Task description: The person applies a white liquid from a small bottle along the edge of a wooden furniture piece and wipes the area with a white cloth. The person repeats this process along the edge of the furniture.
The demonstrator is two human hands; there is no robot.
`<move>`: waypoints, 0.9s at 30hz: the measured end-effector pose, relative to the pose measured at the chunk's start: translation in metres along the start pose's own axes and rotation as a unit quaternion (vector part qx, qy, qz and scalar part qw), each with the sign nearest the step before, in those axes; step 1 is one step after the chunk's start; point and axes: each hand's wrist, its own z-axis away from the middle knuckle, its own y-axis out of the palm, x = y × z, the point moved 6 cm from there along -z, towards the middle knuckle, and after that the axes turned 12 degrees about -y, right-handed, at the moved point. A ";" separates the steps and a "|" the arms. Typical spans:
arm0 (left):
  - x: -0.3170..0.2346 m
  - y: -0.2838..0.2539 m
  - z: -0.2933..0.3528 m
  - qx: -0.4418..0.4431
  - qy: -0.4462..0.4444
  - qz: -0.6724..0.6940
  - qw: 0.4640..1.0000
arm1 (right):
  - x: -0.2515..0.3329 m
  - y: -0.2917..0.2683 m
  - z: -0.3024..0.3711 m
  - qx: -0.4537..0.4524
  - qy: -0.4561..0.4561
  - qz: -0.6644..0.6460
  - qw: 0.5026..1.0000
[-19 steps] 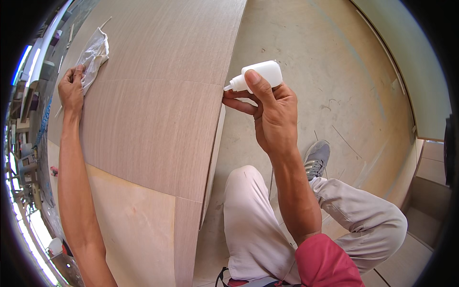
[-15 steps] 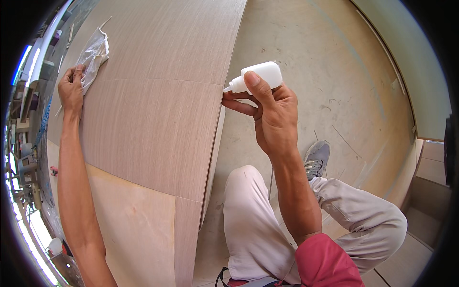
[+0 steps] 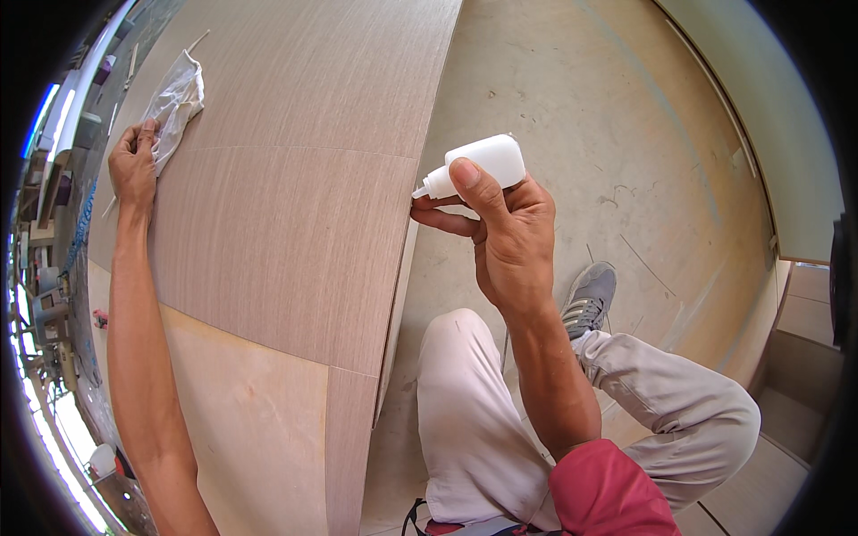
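a: where is the white glue bottle (image 3: 478, 163)?

b: in the right hand (image 3: 505, 237), just off the right edge of the wood-grain panel (image 3: 295, 205). it lies nearly on its side, with the nozzle pointing left at that edge, touching it or all but touching; i can't tell which.

a: how are the fingers set?

b: the right hand's fingers (image 3: 442, 219) are wrapped narrow around the bottle, the thumb pressed over its top and the forefinger stretched along underneath toward the panel's edge.

a: and the other hand?

b: the left hand (image 3: 132, 165) rests flat on the far left part of the panel, arm stretched out along it. its fingers are loosely bent and lie on the lower end of a crumpled white cloth (image 3: 174, 98). the cloth sits on the panel near its upper left corner.

a: what lies around the panel?

b: a paler plywood sheet (image 3: 241, 429) shows beneath its near end, closer to the person. to the right of the panel is a bare concrete floor (image 3: 608, 116) with scuffs and stains. the person's leg in light trousers (image 3: 474, 429) is folded just right of the panel's near edge, and a grey shoe (image 3: 585, 299) sits on the floor further right, below the bottle. a thin stick (image 3: 198, 40) lies past the cloth at the panel's top left.
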 end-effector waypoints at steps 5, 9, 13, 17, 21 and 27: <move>0.004 0.001 -0.003 0.006 -0.006 -0.008 1.000 | 0.001 0.000 -0.005 -0.005 -0.009 -0.003 1.000; 0.006 0.001 -0.004 0.004 -0.005 0.018 1.000 | 0.000 -0.001 -0.011 -0.008 -0.018 0.004 1.000; 0.003 0.002 -0.001 0.002 -0.010 0.002 1.000 | 0.002 -0.002 -0.014 -0.005 -0.024 0.011 1.000; 0.004 0.000 -0.003 0.000 -0.005 0.005 1.000 | 0.003 0.000 -0.013 -0.003 -0.024 0.009 1.000; 0.004 0.003 -0.002 0.000 -0.001 0.027 1.000 | 0.003 0.000 -0.008 0.002 -0.012 0.008 1.000; 0.008 0.000 -0.007 0.011 -0.007 -0.004 1.000 | 0.006 0.003 0.000 0.006 0.000 0.008 1.000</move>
